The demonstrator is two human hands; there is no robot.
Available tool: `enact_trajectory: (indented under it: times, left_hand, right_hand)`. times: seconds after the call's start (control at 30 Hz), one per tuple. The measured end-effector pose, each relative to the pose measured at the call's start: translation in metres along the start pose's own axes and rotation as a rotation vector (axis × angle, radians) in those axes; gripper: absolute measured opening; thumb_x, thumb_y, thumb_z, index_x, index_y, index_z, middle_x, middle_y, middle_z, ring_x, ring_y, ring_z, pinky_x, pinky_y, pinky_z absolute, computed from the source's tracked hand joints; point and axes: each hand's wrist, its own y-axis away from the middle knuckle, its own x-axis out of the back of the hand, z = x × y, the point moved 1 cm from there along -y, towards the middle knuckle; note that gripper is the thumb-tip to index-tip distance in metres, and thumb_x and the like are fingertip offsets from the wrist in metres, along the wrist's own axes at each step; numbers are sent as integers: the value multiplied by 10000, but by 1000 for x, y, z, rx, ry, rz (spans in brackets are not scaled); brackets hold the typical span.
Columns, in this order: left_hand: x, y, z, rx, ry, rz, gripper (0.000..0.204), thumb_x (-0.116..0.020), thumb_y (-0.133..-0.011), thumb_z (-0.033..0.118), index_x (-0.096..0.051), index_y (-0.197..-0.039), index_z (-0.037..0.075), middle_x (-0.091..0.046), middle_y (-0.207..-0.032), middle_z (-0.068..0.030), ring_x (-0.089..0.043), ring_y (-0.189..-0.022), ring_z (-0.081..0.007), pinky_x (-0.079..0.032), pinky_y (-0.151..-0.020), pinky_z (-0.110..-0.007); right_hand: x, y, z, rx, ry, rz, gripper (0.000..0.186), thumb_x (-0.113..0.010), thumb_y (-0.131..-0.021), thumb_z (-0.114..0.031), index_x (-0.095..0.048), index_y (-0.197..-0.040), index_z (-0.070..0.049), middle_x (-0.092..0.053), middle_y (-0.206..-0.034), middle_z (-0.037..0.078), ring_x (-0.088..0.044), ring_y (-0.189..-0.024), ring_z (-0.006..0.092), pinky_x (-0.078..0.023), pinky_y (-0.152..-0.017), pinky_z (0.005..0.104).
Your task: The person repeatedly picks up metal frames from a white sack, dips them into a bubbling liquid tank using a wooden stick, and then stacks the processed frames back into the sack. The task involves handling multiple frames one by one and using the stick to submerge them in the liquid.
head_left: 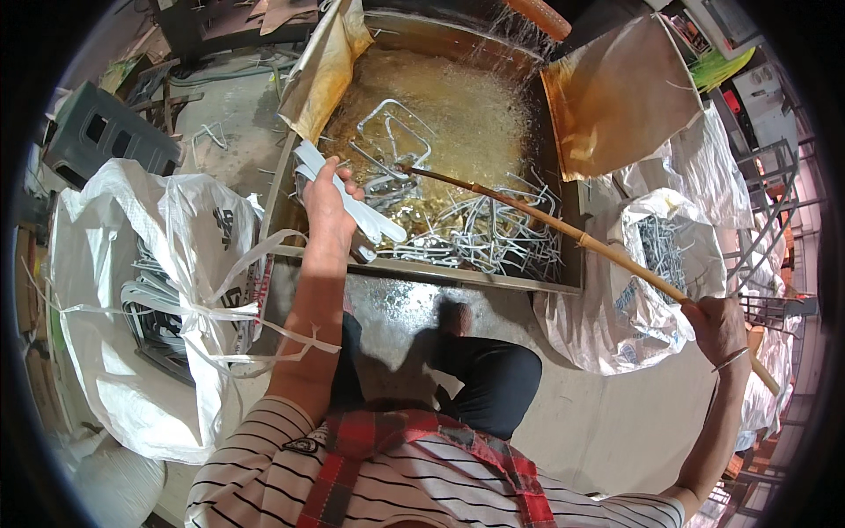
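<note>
Tank [290, 167]: rectangular metal trough at 12 o'clock, filled with foamy yellow-brown liquid; water streams in at its far edge.
Left hand [327, 207]: closed around a bundle of white plastic strips [352, 198], held over the tank's near-left rim at about 11 o'clock.
Right hand [720, 327]: fist wrapped around the near end of a long bamboo pole [563, 227] at 3 o'clock; a bangle shows on the wrist.
Pole tip: reaches into the liquid near the tank's middle, just beside a bent metal wire frame [396, 132] that breaks the surface.
In the tank: a heap of pale hooked pieces [493, 233] lies along the near edge, part submerged, touching one another.
Left sack [132, 290]: white woven bag at 9 o'clock, open, holding stacked dark and pale pieces.
Right sack [660, 255]: open bag at 3 o'clock, holding similar hooked pieces.
Progress (judgement): roughly midway; many pieces soak already, one bundle is in hand, and both sacks hold more.
Left to do (judgement): whether the sacks feed or receive cannot be told.
</note>
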Motion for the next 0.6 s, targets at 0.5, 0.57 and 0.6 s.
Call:
enact_trajectory:
  times: [0.5,0.57,0.6]
  left_hand:
    - [-6,11,4,-79,-93,-115,183,-576,-828,157,-442,-912,65,-444,-606,-27,-399,-448,-113,-328,-391,-267]
    - [-10,14,1,-106,-116,-127,184,-579,-835,171,-440,-904,74,-419,-594,-18,-384,-438,-106,-322,-387,-261]
    - [-9,13,-1,-111,-119,-127,185,-569,-846,180,-460,-933,59,-418,-595,-15,-382,-443,-105,-317,-393,-259]
  right_hand:
    - [34,80,100,-246,-135,-8,268,-654,-692,-147,-547,-530,37,-383,-410,39,-345,-399,66,-265,-384,275]
    - [29,112,136,-334,-239,18,332,-657,-709,-177,-507,-495,28,-385,-393,10,-363,-365,69,-279,-365,268]
    - [28,130,157,-375,-261,29,355,-658,-718,-193,-498,-481,16,-384,-387,-2,-366,-351,65,-277,-350,263]
